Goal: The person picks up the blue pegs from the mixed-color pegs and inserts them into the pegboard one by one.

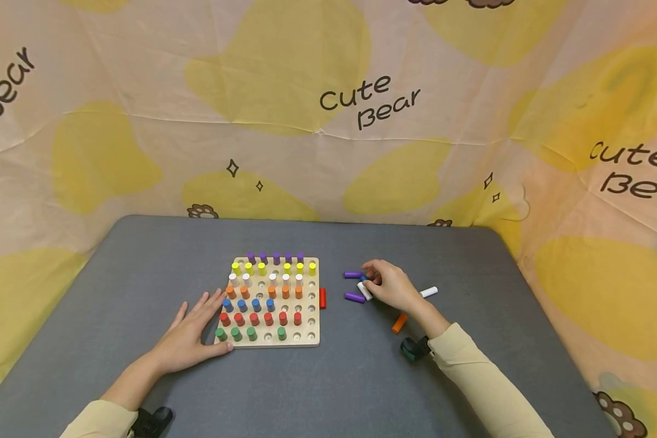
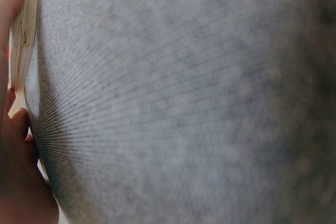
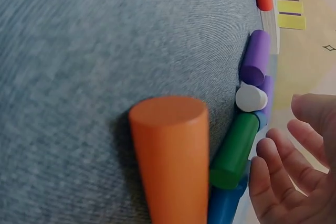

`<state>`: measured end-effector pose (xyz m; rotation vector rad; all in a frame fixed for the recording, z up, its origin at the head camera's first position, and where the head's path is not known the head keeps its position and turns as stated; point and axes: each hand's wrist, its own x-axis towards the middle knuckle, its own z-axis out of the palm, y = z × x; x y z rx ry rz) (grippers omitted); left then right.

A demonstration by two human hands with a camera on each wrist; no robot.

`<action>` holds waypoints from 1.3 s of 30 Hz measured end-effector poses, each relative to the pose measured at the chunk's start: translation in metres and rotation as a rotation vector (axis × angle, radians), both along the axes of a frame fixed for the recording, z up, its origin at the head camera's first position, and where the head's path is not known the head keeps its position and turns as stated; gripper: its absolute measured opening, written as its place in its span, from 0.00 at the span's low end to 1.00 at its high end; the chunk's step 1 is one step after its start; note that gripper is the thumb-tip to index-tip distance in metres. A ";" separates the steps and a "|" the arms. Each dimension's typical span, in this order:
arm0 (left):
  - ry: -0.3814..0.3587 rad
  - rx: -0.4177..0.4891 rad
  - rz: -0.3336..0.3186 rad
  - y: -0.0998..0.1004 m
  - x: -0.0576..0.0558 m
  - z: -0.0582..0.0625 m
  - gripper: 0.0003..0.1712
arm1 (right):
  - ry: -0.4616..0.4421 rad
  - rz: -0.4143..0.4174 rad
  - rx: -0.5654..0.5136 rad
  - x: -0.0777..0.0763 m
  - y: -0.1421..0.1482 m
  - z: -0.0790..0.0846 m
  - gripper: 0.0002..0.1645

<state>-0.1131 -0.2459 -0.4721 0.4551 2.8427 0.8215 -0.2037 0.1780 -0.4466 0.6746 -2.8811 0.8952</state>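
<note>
A wooden pegboard [image 1: 314, 340] lies on the table with rows of coloured pegs standing in it and several bare holes. My left hand [image 1: 188, 340] rests at its left edge, fingers extended along the side and thumb at the front corner. In the left wrist view the thumb touches the board's side [image 2: 23, 35]. My right hand [image 1: 391, 286] hovers over loose pegs right of the board. Its fingers are slightly bent and hold nothing in the right wrist view. Beneath and beside them lie a purple peg [image 3: 255, 59], a white peg [image 3: 251, 98], a green peg [image 3: 235, 153] and a blue peg [image 3: 227, 203].
A red peg [image 1: 322, 298] lies against the board's right edge. Nearer my right wrist is an orange peg [image 1: 399, 323], and another white peg [image 1: 429, 292] lies beyond the hand. The grey table [image 1: 328, 395] meets a patterned cloth [image 1: 285, 170] at the back.
</note>
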 end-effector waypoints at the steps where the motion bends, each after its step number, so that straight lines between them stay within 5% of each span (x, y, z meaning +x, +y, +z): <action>1: -0.001 -0.001 0.002 0.000 0.000 0.000 0.60 | 0.000 0.000 0.007 0.000 0.001 0.000 0.17; 18: -0.001 -0.005 0.006 0.000 -0.001 -0.004 0.60 | 0.039 0.010 0.144 0.000 0.007 -0.005 0.17; 39: -0.002 -0.005 0.008 0.000 -0.001 -0.002 0.60 | -0.011 0.047 0.174 -0.006 0.007 -0.001 0.12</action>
